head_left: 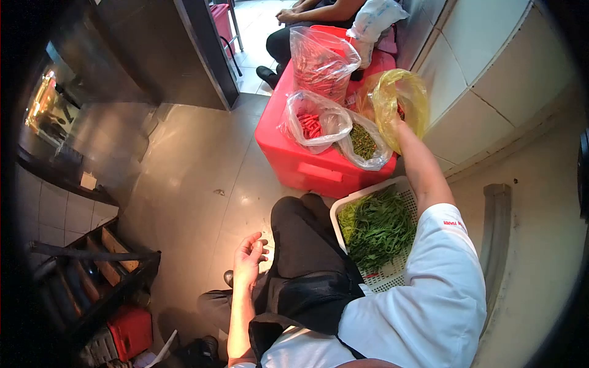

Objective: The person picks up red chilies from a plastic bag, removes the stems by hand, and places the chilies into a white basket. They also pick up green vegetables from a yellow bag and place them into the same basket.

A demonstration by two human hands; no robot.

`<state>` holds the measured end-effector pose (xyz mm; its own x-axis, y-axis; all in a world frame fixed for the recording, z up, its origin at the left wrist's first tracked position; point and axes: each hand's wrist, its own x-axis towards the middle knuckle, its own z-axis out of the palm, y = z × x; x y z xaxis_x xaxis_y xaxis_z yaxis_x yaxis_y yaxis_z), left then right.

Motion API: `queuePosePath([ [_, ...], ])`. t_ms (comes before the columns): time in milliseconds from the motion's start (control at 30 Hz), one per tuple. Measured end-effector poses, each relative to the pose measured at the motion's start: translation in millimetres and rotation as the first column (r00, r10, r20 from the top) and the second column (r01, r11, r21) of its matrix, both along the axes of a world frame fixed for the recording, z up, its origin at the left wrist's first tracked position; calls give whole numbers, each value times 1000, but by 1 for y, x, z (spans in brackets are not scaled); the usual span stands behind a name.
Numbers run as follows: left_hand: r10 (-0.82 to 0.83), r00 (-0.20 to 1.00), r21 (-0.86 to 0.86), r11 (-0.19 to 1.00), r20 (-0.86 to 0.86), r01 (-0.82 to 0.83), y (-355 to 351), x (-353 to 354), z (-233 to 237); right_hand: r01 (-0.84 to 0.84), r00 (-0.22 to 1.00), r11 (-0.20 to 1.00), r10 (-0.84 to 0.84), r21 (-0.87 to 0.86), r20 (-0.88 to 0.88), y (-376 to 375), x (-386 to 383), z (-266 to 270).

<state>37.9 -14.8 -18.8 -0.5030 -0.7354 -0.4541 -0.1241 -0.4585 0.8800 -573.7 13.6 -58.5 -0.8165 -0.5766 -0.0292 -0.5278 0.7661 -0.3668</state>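
My right hand (399, 121) reaches into a yellow plastic bag (419, 98); its fingers are hidden inside, and a bit of something dark red shows by them. My left hand (248, 256) hangs in the air beside my knee, fingers loosely curled and apart, with nothing visible in it. Left of the yellow bag, a clear bag holds small green and orange pieces (363, 142), and another holds red chillies (310, 125). Behind them stands a taller clear bag (322, 61) with pale reddish contents. All these bags rest on a red box (291, 162).
A white perforated basket (397, 279) of leafy greens (381, 228) sits by my right thigh. The tiled wall (475, 116) is close on the right. Another person's hands (286, 16) appear beyond the box. A dark rack (92, 267) stands at lower left.
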Motion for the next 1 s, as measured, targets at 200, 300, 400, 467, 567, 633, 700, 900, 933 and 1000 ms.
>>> queuePosePath([
  [200,17,1000,9,1000,-4,-17,0,11,-1,204,917,700,109,-685,384,17,-16,35],
  [300,26,1000,5,1000,-12,-26,0,17,-2,3,951,712,216,-703,222,22,-11,56],
  [400,37,999,6,999,-17,-37,2,18,-5,-416,908,852,375,-319,-186,26,-31,55],
  [467,23,1000,5,1000,-12,-23,3,17,-3,-522,795,841,540,141,-277,31,-37,53],
  [567,16,1000,7,1000,-8,-16,5,18,-3,-298,945,882,327,365,-20,36,-31,29],
  [633,12,1000,9,1000,-18,-12,5,15,-3,-125,961,897,215,424,-172,32,-32,-6],
  [700,13,1000,13,1000,-22,-13,6,14,-1,-172,957,935,233,311,-171,30,-34,-23],
  [900,4,1000,1,1000,-12,-4,3,14,6,-352,935,936,352,12,-32,39,-14,53],
  [933,13,1000,1,1000,-15,-13,3,16,6,-295,955,952,292,-84,-49,40,-3,74],
  [1000,33,999,5,999,-20,-33,3,20,5,-189,970,956,146,-225,-196,38,-5,75],
])
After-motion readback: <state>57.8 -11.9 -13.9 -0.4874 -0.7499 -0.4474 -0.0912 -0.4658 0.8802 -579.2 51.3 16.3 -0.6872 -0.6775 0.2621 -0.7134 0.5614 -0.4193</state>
